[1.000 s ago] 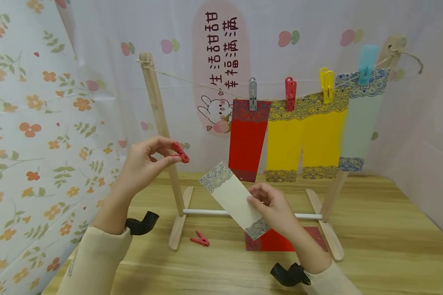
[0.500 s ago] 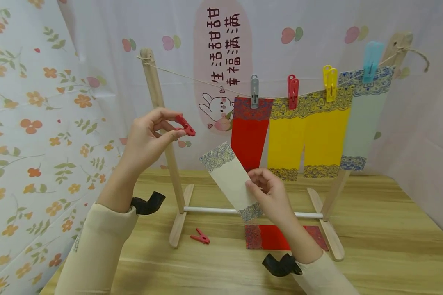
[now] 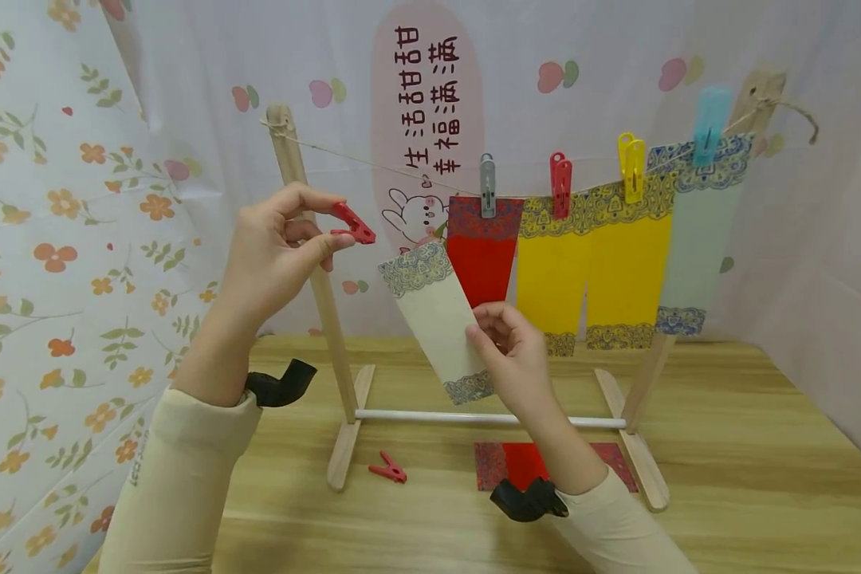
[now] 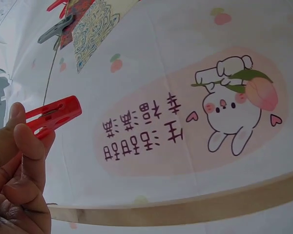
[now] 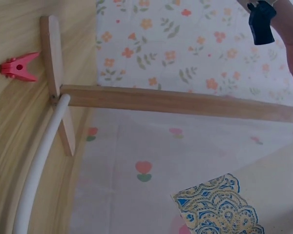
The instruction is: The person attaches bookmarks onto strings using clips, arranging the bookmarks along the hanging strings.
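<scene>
My left hand (image 3: 276,251) pinches a red clothespin (image 3: 355,224) between thumb and fingers, near the left post of a wooden rack. The same clothespin (image 4: 53,115) shows up close in the left wrist view, its nose pointing away from the fingers. By its right edge, my right hand (image 3: 513,351) holds a cream paper card (image 3: 438,323) with blue patterned bands. The card tilts, its top left of the hanging red card (image 3: 479,267) and just below the string (image 3: 373,160). In the right wrist view only the card's patterned corner (image 5: 219,207) and part of its cream face appear.
Along the string hang yellow cards (image 3: 552,279) and a pale blue card (image 3: 703,239), held by grey, red, yellow and blue clothespins. A second red clothespin (image 3: 389,468) and a red card (image 3: 524,462) lie on the wooden table (image 3: 294,510). A white bar (image 3: 430,416) joins the rack's feet.
Both hands have risen, the left one with the clothespin and the right one with the cream card. The card has moved up toward the string and slightly left, and stands a little more upright.
</scene>
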`<state>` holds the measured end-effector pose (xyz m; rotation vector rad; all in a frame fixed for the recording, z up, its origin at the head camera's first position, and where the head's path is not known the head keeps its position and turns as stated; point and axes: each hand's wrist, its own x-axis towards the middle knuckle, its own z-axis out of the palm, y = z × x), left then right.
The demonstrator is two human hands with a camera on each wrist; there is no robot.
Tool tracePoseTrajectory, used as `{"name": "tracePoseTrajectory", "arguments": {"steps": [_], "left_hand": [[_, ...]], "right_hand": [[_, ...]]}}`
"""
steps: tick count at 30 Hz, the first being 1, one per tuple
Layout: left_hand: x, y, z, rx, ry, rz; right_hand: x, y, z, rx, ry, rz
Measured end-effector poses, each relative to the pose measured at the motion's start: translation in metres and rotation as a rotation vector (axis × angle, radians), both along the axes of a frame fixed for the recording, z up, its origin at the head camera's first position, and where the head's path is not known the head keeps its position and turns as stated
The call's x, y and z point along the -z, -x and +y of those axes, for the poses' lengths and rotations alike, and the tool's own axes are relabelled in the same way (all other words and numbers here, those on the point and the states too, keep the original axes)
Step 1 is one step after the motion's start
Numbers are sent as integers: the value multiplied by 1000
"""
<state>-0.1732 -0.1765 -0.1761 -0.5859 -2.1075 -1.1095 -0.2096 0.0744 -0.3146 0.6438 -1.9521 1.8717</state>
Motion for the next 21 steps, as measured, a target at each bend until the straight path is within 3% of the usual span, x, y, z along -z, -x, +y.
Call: {"name": "tracePoseTrajectory", "arguments": {"steps": [9, 21], "left_hand": [[-15, 10, 6, 48, -118, 104], [-33, 12, 20, 104, -85, 159]], "right_hand": [[-14, 1, -4, 54, 85, -35], [-24, 2, -12, 37, 163, -46]]}}
